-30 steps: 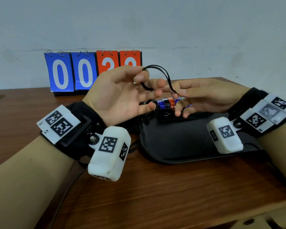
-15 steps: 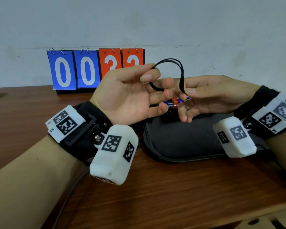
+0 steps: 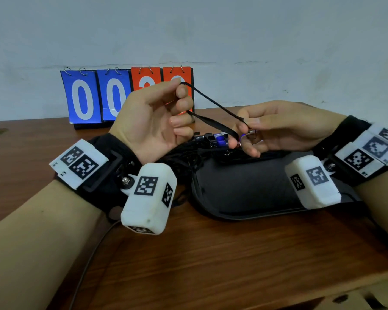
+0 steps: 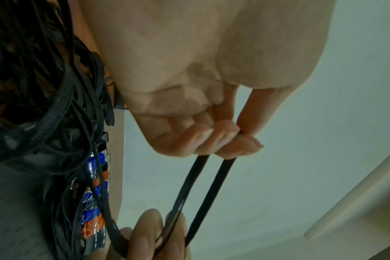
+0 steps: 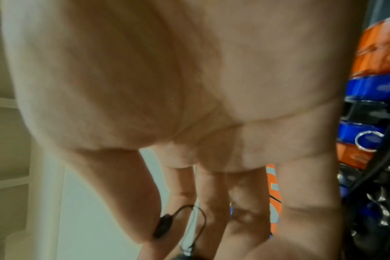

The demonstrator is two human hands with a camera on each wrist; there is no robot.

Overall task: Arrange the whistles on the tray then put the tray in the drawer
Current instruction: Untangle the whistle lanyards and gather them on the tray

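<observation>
A black lanyard cord (image 3: 213, 110) stretches taut between both hands above the dark tray (image 3: 244, 189). My left hand (image 3: 164, 115) curls its fingers round the cord's loop end (image 4: 203, 184). My right hand (image 3: 253, 128) pinches the other end, where a small metal ring and a bit of blue show. Several blue, orange and black whistles (image 3: 217, 139) lie in a row at the tray's far edge, also in the left wrist view (image 4: 94, 207) and the right wrist view (image 5: 367, 114). Their black cords (image 3: 186, 157) pile up at the tray's left end.
A flip scoreboard (image 3: 112, 97) with blue and red cards stands at the back of the wooden table (image 3: 188, 260), against the wall. A black cable (image 3: 87, 262) runs from my left wrist toward the table's front edge.
My hands have drawn apart. The cord that arched in a loose loop between them is now pulled straight, with my left fingers curled tighter round it.
</observation>
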